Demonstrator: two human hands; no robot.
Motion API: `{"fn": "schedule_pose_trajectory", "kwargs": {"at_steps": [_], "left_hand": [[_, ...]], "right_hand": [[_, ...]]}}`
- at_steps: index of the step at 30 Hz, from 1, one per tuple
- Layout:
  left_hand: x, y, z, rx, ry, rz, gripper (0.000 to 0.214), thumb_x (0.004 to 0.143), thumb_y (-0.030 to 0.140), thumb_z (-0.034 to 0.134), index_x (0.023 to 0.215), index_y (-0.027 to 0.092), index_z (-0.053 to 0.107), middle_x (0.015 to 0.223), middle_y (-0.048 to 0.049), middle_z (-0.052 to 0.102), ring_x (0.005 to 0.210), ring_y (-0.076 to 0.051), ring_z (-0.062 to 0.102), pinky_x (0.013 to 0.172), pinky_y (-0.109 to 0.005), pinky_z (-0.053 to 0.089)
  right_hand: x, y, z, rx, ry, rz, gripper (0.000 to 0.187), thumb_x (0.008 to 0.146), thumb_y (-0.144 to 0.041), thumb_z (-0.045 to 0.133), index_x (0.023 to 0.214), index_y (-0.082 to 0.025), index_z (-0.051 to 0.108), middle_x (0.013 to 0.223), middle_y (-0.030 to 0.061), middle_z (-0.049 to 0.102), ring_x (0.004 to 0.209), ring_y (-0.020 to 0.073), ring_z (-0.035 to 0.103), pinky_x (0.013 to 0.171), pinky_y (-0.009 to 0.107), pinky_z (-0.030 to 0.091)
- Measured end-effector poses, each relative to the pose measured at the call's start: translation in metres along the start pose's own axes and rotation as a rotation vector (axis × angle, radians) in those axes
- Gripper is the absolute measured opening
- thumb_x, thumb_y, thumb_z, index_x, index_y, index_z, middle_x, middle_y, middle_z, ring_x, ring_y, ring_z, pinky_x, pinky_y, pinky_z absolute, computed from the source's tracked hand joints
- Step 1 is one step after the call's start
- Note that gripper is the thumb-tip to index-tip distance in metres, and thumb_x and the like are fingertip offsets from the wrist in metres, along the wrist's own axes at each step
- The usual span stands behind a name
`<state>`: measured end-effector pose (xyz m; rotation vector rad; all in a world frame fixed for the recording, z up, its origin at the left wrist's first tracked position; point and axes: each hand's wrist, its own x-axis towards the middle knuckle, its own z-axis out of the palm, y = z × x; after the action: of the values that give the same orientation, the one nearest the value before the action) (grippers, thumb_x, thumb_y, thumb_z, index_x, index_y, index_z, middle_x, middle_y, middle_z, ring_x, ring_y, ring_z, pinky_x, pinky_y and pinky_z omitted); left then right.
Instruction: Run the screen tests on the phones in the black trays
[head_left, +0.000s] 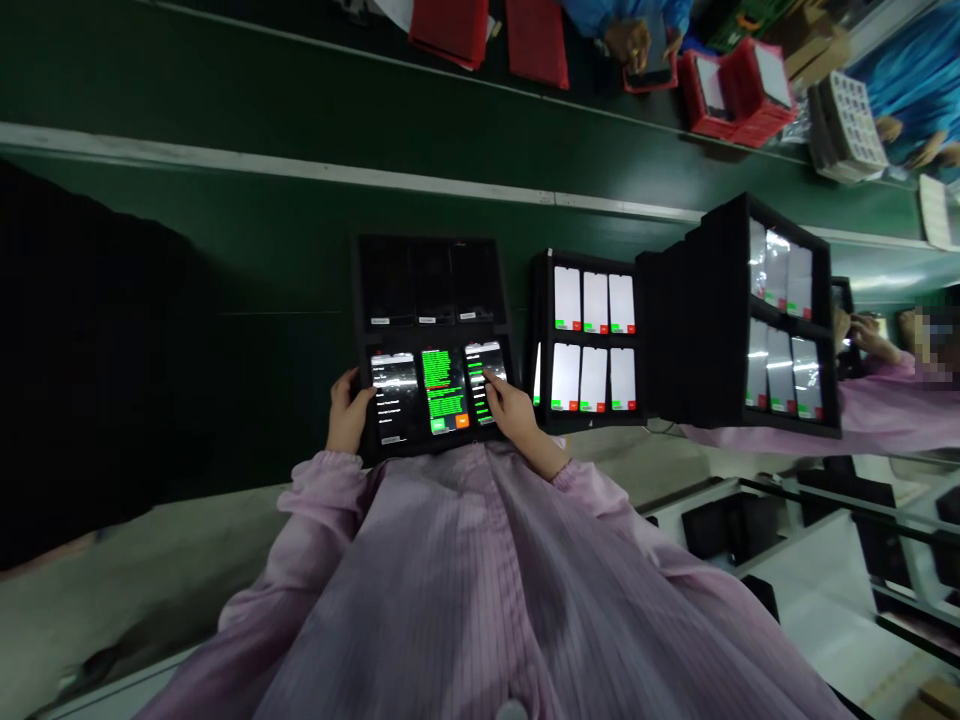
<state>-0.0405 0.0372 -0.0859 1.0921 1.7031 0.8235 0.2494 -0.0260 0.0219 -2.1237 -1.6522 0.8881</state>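
Note:
A black tray (364,290) of smartphones lies in front of me. Its far row has dark screens; its near row is lit. My left hand (348,412) grips the tray's left edge, thumb near the left phone (395,400), which shows a menu list. Green text and green and orange buttons fill the middle phone (442,390). My right hand (514,412) reaches over the tray's right side, its index finger stretched onto the screen of the right phone (480,370). Nothing is held in that hand, and its other fingers are partly hidden.
Right of my tray stands another tray (594,340) of white-lit phones, then a tall stack of black trays (694,320). A dark mass (82,360) fills the left. Across the green bench (300,230), a co-worker's hands (630,45) handle a phone near red packets (739,95).

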Motion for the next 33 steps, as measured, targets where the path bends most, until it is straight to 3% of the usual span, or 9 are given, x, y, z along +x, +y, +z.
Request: {"fn": "schedule_pose_trajectory", "kwargs": {"at_steps": [4,12,21,26,33], "left_hand": [[-0.001,0.012,-0.001,-0.077,0.027,-0.103,0.042,0.075,0.033,0.069,0.118,0.030,0.069,0.129,-0.0075,0.062,0.134,-0.028,0.058,0.122,-0.041,0.040],[-0.001,0.015,0.000,-0.057,0.024,-0.082,0.047,0.073,0.028,0.069,0.120,0.028,0.068,0.129,-0.0074,0.061,0.135,-0.029,0.057,0.122,-0.041,0.040],[0.003,0.024,0.009,-0.016,0.095,-0.099,0.035,0.076,0.035,0.073,0.109,0.025,0.067,0.124,-0.0096,0.061,0.133,-0.030,0.057,0.124,-0.045,0.036],[0.012,0.028,0.015,0.026,0.130,-0.089,0.035,0.073,0.034,0.077,0.104,0.023,0.065,0.120,-0.0093,0.061,0.131,-0.031,0.057,0.124,-0.047,0.035],[0.002,0.029,0.005,-0.047,0.091,-0.140,0.033,0.081,0.038,0.068,0.109,0.022,0.069,0.131,-0.0119,0.061,0.138,-0.030,0.054,0.126,-0.045,0.034]], "right_hand": [[-0.004,-0.001,-0.003,0.038,0.002,-0.054,0.042,0.105,-0.029,0.049,0.143,-0.024,0.065,0.132,0.0074,0.076,0.112,0.0244,0.077,0.098,0.036,0.060],[-0.016,0.008,-0.008,0.030,-0.009,-0.039,0.041,0.106,-0.029,0.049,0.143,-0.024,0.066,0.124,0.0066,0.080,0.097,0.0229,0.079,0.089,0.033,0.061],[-0.014,0.004,-0.013,0.058,0.022,-0.052,0.040,0.106,-0.029,0.048,0.140,-0.024,0.068,0.130,0.0069,0.077,0.105,0.0229,0.078,0.092,0.032,0.060],[-0.013,-0.001,-0.014,0.036,0.014,-0.065,0.041,0.105,-0.029,0.048,0.141,-0.024,0.067,0.131,0.0075,0.077,0.092,0.0219,0.078,0.088,0.033,0.061],[-0.016,0.000,-0.016,0.049,0.010,-0.047,0.041,0.105,-0.028,0.049,0.141,-0.023,0.067,0.125,0.0080,0.079,0.086,0.0215,0.077,0.086,0.032,0.060]]}}
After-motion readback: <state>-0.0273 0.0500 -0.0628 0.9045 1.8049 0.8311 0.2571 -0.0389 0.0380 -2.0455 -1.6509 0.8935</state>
